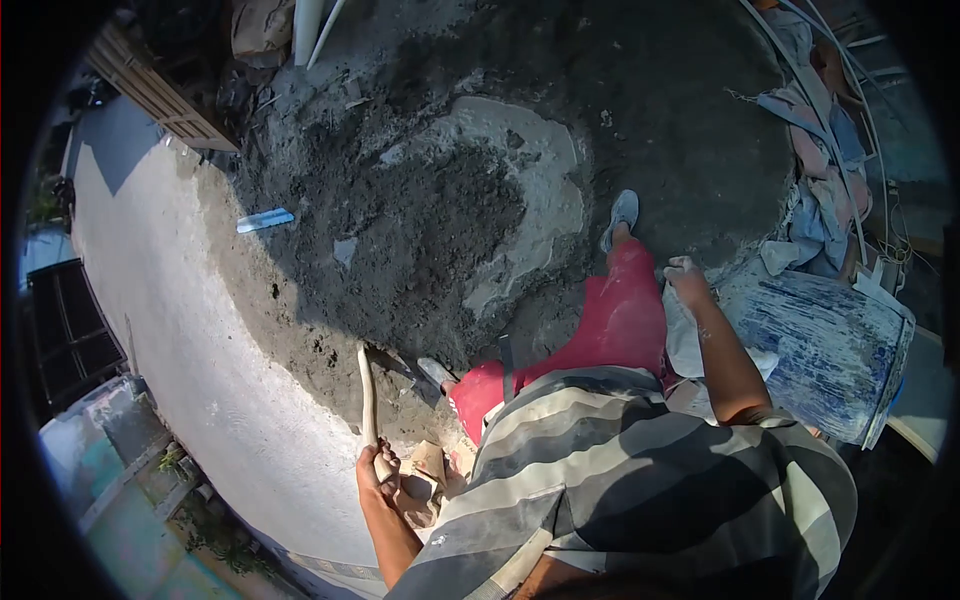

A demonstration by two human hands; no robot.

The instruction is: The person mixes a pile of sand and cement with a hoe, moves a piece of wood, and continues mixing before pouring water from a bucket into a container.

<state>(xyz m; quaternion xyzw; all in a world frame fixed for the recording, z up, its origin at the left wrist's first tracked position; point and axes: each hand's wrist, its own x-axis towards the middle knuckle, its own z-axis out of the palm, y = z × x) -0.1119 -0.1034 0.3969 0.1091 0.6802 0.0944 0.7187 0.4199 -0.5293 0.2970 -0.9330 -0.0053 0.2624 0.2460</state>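
Wrapped round a pale wooden handle (368,400), my left hand (378,468) is at the lower left. The handle's far end meets the edge of a dark, wet heap of mortar or cement mix (400,240); any tool head there is hard to make out. My right hand (688,282) is closed beside my right knee, near a blue-stained drum (815,345); whether it holds anything is too small to tell. A pool of grey watery mix (545,165) curves along the heap.
A blue-and-white strip (266,220) lies on the heap's left part. Rags and sacks (825,190) are piled at the right, with thin pipes beside them. A slatted wooden piece (165,90) stands at the upper left. Torn brown paper (425,470) lies near my left hand.
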